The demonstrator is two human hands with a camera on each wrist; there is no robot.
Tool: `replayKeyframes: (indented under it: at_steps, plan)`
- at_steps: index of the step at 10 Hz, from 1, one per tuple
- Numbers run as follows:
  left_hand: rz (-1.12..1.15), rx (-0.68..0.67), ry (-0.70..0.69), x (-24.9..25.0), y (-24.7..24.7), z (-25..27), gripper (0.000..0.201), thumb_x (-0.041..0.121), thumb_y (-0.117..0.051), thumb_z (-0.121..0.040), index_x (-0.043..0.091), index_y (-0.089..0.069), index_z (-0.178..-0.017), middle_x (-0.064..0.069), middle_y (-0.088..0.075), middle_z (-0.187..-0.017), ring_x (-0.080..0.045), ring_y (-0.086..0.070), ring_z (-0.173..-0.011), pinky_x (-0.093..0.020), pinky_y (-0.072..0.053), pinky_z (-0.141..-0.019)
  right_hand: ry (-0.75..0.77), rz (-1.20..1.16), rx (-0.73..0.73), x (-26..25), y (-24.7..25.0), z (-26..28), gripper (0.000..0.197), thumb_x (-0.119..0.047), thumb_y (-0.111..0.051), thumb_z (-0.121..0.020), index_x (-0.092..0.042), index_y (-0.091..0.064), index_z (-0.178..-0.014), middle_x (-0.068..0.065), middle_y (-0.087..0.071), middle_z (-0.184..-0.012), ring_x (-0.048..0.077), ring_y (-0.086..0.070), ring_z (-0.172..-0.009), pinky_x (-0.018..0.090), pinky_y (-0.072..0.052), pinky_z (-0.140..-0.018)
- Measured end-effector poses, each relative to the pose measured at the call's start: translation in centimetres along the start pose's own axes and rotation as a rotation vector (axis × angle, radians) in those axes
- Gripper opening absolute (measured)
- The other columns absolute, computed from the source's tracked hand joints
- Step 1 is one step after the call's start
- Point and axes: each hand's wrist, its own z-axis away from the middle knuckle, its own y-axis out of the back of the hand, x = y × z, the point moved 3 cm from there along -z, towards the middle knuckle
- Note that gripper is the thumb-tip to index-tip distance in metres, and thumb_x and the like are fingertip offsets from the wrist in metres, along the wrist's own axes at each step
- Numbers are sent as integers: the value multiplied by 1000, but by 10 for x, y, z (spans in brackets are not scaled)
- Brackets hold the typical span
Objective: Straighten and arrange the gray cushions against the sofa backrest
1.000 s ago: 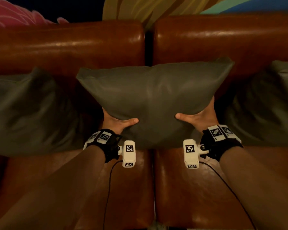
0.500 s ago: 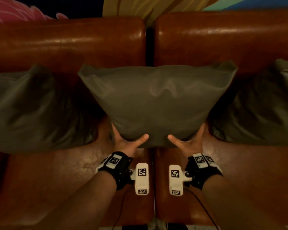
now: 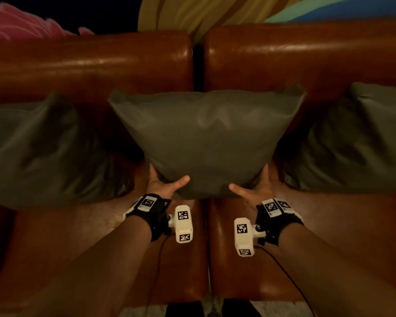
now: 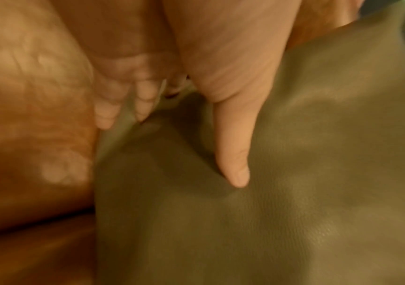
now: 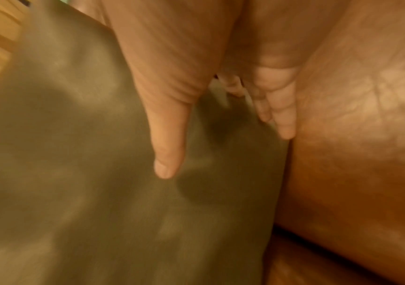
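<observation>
The middle gray cushion [image 3: 206,138] stands upright on the seam between the two seat pads, its top against the brown leather backrest [image 3: 89,65]. My left hand [image 3: 162,186] holds its lower left corner and my right hand [image 3: 254,189] its lower right corner. In the left wrist view the thumb [image 4: 233,144] lies on the cushion's front [image 4: 282,202], with the fingers along its edge by the sofa. The right wrist view mirrors this: thumb [image 5: 169,135] on the cushion [image 5: 86,173], fingers at its edge.
A second gray cushion [image 3: 39,152] leans against the backrest at the left and a third [image 3: 357,143] at the right, each a short gap from the middle one. Brown leather seat pads [image 3: 78,248] stretch toward me. Colourful fabric shows behind the sofa.
Both hands slid from the cushion's sides down to its bottom corners and came closer together. The cushion now sits lower, settled on the seat.
</observation>
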Motion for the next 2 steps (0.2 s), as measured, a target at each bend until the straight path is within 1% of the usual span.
replayKeyframes:
  at_steps: [1, 2]
  plan:
    - [31, -16, 96, -2, 9, 28, 85, 2, -75, -87, 20, -31, -157, -4, -54, -141, -23, -54, -126, -39, -46, -98, 11, 145, -97, -8, 21, 23, 94, -14, -85, -81, -6, -30, -157, 3, -57, -142, 24, -53, -139, 22, -41, -109]
    - [-15, -45, 174, -3, 12, 68, 63, 10, -71, -92, 11, -45, -150, -14, -56, -144, -29, -56, -128, -38, -44, -89, -42, 213, -129, -11, 40, 57, 75, -15, -79, -89, -7, -42, -154, 14, -65, -137, 31, -64, -125, 36, -50, -106]
